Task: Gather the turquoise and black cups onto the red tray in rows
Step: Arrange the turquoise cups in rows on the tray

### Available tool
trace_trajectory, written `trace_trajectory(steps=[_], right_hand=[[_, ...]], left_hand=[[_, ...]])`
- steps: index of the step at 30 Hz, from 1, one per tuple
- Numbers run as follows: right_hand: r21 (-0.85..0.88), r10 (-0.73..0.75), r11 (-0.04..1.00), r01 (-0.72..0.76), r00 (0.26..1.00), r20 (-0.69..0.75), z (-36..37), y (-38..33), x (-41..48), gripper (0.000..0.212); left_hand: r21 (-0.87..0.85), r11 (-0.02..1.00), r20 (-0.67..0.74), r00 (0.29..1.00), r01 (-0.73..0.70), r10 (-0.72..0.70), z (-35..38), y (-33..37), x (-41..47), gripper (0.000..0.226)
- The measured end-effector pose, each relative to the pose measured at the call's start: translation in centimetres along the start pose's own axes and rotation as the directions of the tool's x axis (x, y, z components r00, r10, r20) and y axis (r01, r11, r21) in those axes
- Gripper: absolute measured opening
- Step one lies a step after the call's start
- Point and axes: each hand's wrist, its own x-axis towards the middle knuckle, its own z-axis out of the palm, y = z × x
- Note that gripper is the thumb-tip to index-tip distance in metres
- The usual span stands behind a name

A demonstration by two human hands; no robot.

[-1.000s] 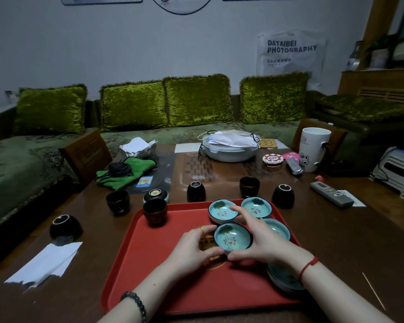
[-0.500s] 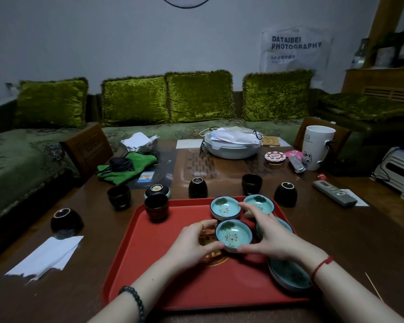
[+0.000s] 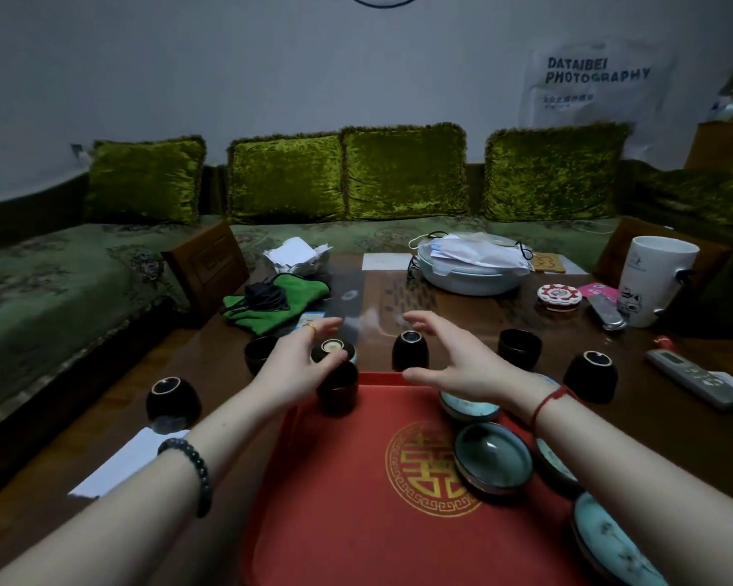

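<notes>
The red tray (image 3: 356, 492) lies in front of me with a gold emblem in its middle. Several turquoise cups sit along its right side, the nearest to the emblem being a turquoise cup (image 3: 492, 456). One black cup (image 3: 337, 393) stands at the tray's far left corner. Beyond the far edge, on the table, are an upturned turquoise-sided cup (image 3: 333, 351), an upturned black cup (image 3: 410, 351), an upright black cup (image 3: 519, 346) and another upturned black cup (image 3: 590, 374). My left hand (image 3: 297, 361) curves, fingers apart, around the turquoise-sided cup. My right hand (image 3: 458, 361) hovers open beside the middle upturned cup.
Left of the tray stand a black cup (image 3: 259, 353) and an upturned black cup (image 3: 173, 397) near a sheet of paper (image 3: 123, 463). Farther back lie a green cloth (image 3: 271, 306), a white lidded dish (image 3: 470, 268), a white mug (image 3: 656, 277) and a remote (image 3: 699, 378).
Both hands let go of the turquoise cup in the tray's middle and reached forward past the tray's far edge. The view has moved closer over the tray.
</notes>
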Motion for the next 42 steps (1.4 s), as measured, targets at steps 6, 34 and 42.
trace_trajectory(steps=[6,34,42], right_hand=[[0.009,0.034,0.999,-0.035,0.999,0.026,2.4,0.6,5.8,0.064],[0.073,0.053,0.995,-0.071,0.973,0.226,9.9,4.5,14.4,0.078],[0.197,0.023,0.98,-0.021,1.0,-0.008,7.3,3.8,13.8,0.087]], left_hand=[[0.14,0.99,0.025,0.999,0.017,-0.021,-0.9,-3.7,3.3,0.049],[0.566,0.81,0.451,0.88,-0.152,-0.15,2.1,-10.7,10.7,0.075],[0.548,0.817,0.344,0.938,-0.18,-0.024,-0.2,-7.7,11.0,0.081]])
